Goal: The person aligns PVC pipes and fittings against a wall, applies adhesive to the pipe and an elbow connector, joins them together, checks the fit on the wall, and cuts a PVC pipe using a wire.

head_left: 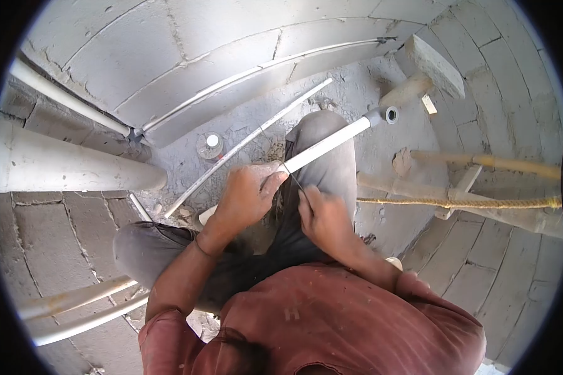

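My left hand [251, 194] is closed around the near end of a white plastic pipe [328, 147], which lies slanting across my raised knee. A grey elbow-like fitting [381, 117] with a round opening sits on the pipe's far end. My right hand [322, 215] is closed on a thin dark tool [296, 182], whose tip reaches the pipe right beside my left fingers. Most of that tool is hidden in my fist, so I cannot tell its exact kind.
A long thin white pipe [250, 139] lies on the dusty floor beside a clear bottle [211, 146] with a white cap. To the right stand a wooden ladder [460, 194] and a yellow rope [481, 203]. A thick white pipe [75, 160] is on the left; block walls surround me.
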`<state>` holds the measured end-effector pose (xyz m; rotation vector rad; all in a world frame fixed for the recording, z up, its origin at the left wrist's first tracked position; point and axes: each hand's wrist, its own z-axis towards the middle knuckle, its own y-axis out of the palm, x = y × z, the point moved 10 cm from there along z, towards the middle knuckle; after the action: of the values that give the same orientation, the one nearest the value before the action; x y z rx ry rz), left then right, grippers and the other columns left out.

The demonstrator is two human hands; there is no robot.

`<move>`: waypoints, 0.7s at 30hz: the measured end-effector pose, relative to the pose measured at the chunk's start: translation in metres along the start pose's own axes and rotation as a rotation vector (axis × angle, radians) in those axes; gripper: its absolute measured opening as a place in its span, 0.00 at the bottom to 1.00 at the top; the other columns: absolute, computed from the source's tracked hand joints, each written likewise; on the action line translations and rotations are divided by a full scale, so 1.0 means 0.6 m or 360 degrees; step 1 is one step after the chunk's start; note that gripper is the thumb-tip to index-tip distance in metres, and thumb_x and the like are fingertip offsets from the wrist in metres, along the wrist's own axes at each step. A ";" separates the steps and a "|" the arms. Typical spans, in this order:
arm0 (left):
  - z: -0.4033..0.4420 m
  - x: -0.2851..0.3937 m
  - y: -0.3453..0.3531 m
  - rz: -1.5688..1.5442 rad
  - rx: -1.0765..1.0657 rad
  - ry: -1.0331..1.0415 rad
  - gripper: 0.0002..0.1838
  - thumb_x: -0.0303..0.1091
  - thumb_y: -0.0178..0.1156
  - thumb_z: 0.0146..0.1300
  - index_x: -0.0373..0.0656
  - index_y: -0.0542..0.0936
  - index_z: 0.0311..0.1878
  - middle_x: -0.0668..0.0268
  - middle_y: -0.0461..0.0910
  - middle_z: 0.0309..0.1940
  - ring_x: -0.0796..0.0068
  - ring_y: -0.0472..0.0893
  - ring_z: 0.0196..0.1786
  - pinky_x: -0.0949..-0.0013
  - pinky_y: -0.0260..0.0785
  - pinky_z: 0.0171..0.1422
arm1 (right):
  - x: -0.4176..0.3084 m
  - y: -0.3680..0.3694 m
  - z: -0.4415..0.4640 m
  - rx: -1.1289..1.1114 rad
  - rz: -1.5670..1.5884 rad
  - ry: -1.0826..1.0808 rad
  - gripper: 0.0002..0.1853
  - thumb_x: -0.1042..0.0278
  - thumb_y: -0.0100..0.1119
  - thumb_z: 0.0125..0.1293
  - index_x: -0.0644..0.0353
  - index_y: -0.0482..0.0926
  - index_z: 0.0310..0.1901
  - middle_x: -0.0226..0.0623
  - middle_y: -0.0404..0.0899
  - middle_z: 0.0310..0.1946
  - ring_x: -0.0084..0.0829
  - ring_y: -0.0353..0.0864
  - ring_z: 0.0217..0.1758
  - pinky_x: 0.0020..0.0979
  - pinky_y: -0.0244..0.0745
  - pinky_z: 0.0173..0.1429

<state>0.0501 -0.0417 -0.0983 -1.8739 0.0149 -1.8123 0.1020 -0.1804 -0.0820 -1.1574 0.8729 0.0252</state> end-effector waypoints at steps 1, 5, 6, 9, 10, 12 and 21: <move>0.001 0.010 -0.003 0.0027 0.0048 0.0092 0.12 0.34 0.62 0.74 0.32 0.85 0.45 0.45 0.79 0.27 0.48 0.75 0.29 0.55 0.69 0.35 | -0.011 -0.004 0.017 0.0053 0.0050 -0.0068 0.09 0.75 0.61 0.72 0.64 0.72 0.34 0.57 0.77 0.22 0.61 0.80 0.27 0.54 0.72 0.30; 0.001 0.019 -0.008 0.0147 0.0132 0.0165 0.13 0.36 0.60 0.75 0.33 0.84 0.44 0.44 0.79 0.28 0.37 0.80 0.33 0.50 0.70 0.36 | -0.011 -0.005 0.018 0.0111 0.0067 -0.0049 0.08 0.75 0.61 0.72 0.64 0.72 0.34 0.57 0.77 0.22 0.61 0.80 0.28 0.54 0.72 0.31; 0.002 0.005 -0.002 0.0124 0.0001 -0.0032 0.13 0.35 0.60 0.75 0.32 0.85 0.45 0.43 0.80 0.29 0.37 0.81 0.34 0.50 0.71 0.37 | -0.003 -0.005 -0.009 0.0075 0.0046 -0.0026 0.08 0.75 0.60 0.72 0.64 0.72 0.34 0.57 0.77 0.22 0.61 0.81 0.28 0.54 0.72 0.31; -0.002 -0.003 0.003 0.0040 0.0050 0.0011 0.11 0.32 0.63 0.74 0.32 0.86 0.47 0.50 0.79 0.25 0.65 0.74 0.26 0.60 0.68 0.35 | 0.005 -0.004 -0.023 0.0016 0.0058 0.0025 0.08 0.75 0.60 0.72 0.64 0.72 0.34 0.57 0.77 0.22 0.61 0.81 0.28 0.54 0.73 0.32; -0.004 -0.007 0.011 0.0043 0.0024 0.0005 0.11 0.32 0.63 0.74 0.32 0.86 0.47 0.50 0.79 0.25 0.65 0.74 0.26 0.60 0.68 0.35 | 0.006 -0.005 -0.024 0.0011 0.0084 0.0051 0.08 0.75 0.60 0.72 0.64 0.72 0.35 0.56 0.78 0.22 0.61 0.81 0.28 0.54 0.73 0.32; -0.004 0.009 0.001 0.0028 0.0188 0.0174 0.11 0.32 0.63 0.74 0.32 0.86 0.47 0.53 0.79 0.24 0.71 0.72 0.26 0.63 0.67 0.33 | -0.002 0.002 0.020 0.0036 0.0094 0.0034 0.08 0.75 0.60 0.72 0.65 0.72 0.35 0.56 0.78 0.22 0.61 0.81 0.28 0.54 0.73 0.32; -0.006 -0.006 0.012 0.0074 -0.0006 -0.0130 0.12 0.33 0.62 0.75 0.32 0.86 0.47 0.52 0.80 0.26 0.63 0.80 0.28 0.60 0.71 0.36 | 0.013 -0.005 -0.024 -0.0019 0.0023 0.0055 0.07 0.74 0.60 0.72 0.64 0.72 0.36 0.54 0.79 0.23 0.59 0.82 0.28 0.54 0.75 0.32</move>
<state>0.0487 -0.0480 -0.1042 -1.9326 0.0325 -1.7045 0.1002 -0.1966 -0.0859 -1.1658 0.9126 0.0224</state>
